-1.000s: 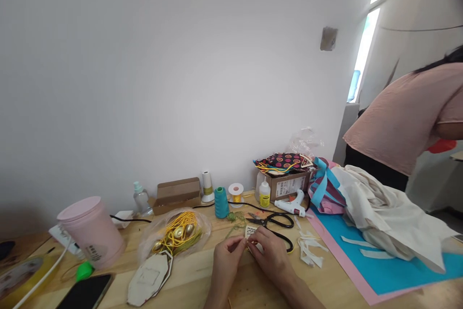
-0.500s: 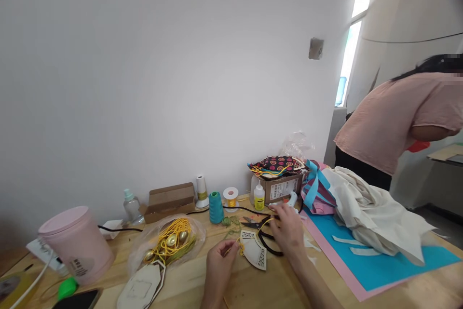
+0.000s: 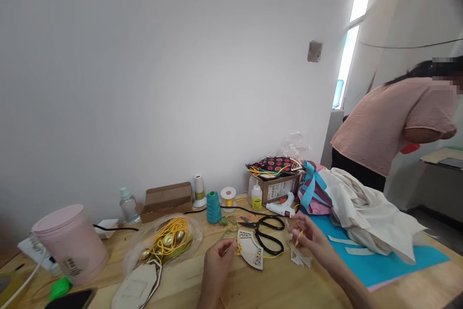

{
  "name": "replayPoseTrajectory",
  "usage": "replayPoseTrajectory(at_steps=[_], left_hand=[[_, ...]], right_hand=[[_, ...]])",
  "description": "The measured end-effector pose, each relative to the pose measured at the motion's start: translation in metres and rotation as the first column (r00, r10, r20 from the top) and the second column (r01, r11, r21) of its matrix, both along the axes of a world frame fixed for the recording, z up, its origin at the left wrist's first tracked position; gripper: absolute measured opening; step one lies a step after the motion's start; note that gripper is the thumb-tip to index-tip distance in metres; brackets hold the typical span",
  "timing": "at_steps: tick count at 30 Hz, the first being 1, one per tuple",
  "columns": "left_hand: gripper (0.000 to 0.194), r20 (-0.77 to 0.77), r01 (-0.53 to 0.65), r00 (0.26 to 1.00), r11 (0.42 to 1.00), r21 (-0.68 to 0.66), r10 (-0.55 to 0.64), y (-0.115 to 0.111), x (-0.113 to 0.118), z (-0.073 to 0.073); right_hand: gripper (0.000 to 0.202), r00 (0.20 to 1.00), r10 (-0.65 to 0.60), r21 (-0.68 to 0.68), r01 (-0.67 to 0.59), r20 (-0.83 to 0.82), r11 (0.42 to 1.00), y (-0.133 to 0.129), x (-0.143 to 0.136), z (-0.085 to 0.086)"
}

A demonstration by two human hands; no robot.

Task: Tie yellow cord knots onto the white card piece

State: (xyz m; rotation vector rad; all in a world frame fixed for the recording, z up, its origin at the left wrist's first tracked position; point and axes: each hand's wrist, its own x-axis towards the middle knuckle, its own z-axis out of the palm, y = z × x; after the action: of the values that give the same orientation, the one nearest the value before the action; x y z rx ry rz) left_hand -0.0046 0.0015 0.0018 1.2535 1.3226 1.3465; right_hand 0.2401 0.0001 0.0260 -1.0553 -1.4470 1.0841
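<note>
A pale fan-shaped piece [image 3: 256, 255] with cut-out patterns lies on the table between my hands. My left hand [image 3: 218, 263] is closed at its left edge, fingertips pinched on yellow cord [image 3: 239, 249] knotted there. Off to the right, my right hand [image 3: 314, 240] is raised above the table, with fingers closed on another stretch of that cord. The cord runs loosely between the piece and my right hand, passing by the scissors. These scissors [image 3: 276, 246] have black handles and lie just behind the piece, touched by neither hand.
Behind are a teal thread cone [image 3: 213, 208], a glue bottle [image 3: 256, 198] and a white glue gun [image 3: 282, 208]. Left stand a bag of yellow cord [image 3: 173, 232] and a pink bin [image 3: 70, 246]. White cloth [image 3: 369, 212] lies right; a person [image 3: 394, 121] bends over beyond.
My right hand has moved right, away from the scissors, drawing yellow cord along and uncovering the scissors and glue gun. My left hand stays by the fan-shaped piece.
</note>
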Motion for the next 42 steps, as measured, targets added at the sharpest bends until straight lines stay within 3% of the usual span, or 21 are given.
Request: replayPoseTrajectory(at_steps=[1,3,6,10,14,16,18,21,22,23,25,27,28,31,35,38,42], left_hand=[[0.019,-0.001,0.008,1.000,1.000,-0.001,-0.008,0.000,0.000,0.000],[0.018,-0.003,0.014,1.000,1.000,-0.002,-0.014,0.000,0.000,0.000],[0.018,-0.008,-0.002,1.000,1.000,-0.014,0.002,0.000,0.000,0.000],[0.018,-0.013,-0.020,1.000,1.000,-0.023,0.020,0.001,0.000,0.000],[0.018,0.005,-0.004,1.000,1.000,-0.025,0.005,0.001,0.000,0.000],[0.018,0.026,0.006,1.000,1.000,-0.026,-0.006,0.001,0.001,0.001],[0.017,0.048,0.008,0.999,0.999,-0.031,-0.007,0.000,0.002,0.002],[0.016,0.070,0.002,0.998,0.999,-0.042,0.001,-0.001,0.002,0.003],[0.015,0.075,0.002,0.997,0.999,-0.046,0.002,-0.001,0.003,0.004],[0.015,0.080,0.004,0.997,0.999,-0.048,0.000,-0.001,0.003,0.005],[0.013,0.085,0.017,0.996,0.999,-0.040,-0.013,-0.002,0.003,0.006],[0.012,0.074,0.034,0.997,0.999,-0.018,-0.033,-0.003,0.003,0.007],[0.012,0.064,0.040,0.997,0.999,-0.007,-0.039,-0.003,0.003,0.008],[0.011,0.040,0.025,0.999,1.000,0.007,-0.025,-0.003,0.002,0.008],[0.011,0.036,0.017,0.999,1.000,0.008,-0.017,-0.002,0.001,0.005],[0.010,0.042,0.008,0.999,1.000,-0.001,-0.008,0.000,0.002,0.003],[0.011,0.041,-0.014,0.999,1.000,-0.026,0.015,0.002,0.003,0.002]], right_hand=[[0.036,0.996,0.088,-0.054,-0.087,0.006,0.995,-0.005,-0.001,-0.007],[0.030,0.986,0.152,-0.079,-0.146,0.075,0.986,-0.009,0.000,-0.017],[0.028,0.978,0.055,-0.049,-0.046,0.201,0.998,-0.001,0.010,-0.020],[0.036,0.976,-0.128,-0.007,0.132,0.175,0.991,0.016,0.025,-0.009],[0.037,0.983,-0.128,0.077,0.118,0.135,0.990,0.021,0.023,0.009],[0.038,0.956,-0.138,0.110,0.113,0.258,0.987,0.023,0.021,0.018],[0.034,0.817,-0.215,0.155,0.155,0.536,0.976,0.026,0.021,0.027],[0.031,0.401,-0.335,0.283,0.185,0.852,0.941,0.027,0.012,0.041],[0.033,0.324,-0.340,0.302,0.161,0.883,0.939,0.025,0.004,0.045],[0.033,0.311,-0.342,0.314,0.138,0.887,0.939,0.023,-0.007,0.048],[0.030,0.415,-0.325,0.322,0.078,0.850,0.943,0.016,-0.036,0.050],[0.028,0.540,-0.183,0.280,-0.103,0.822,0.954,0.010,-0.067,0.044],[0.030,0.558,-0.127,0.261,-0.167,0.820,0.951,0.008,-0.081,0.039],[0.023,0.531,-0.098,0.208,-0.151,0.841,0.966,0.008,-0.108,0.020],[0.008,0.589,-0.080,0.223,-0.173,0.804,0.959,0.012,-0.112,0.000],[0.010,0.726,-0.053,0.215,-0.133,0.686,0.967,0.014,-0.106,-0.007],[0.013,0.911,0.078,0.024,-0.096,0.405,0.995,0.018,-0.103,-0.011]])
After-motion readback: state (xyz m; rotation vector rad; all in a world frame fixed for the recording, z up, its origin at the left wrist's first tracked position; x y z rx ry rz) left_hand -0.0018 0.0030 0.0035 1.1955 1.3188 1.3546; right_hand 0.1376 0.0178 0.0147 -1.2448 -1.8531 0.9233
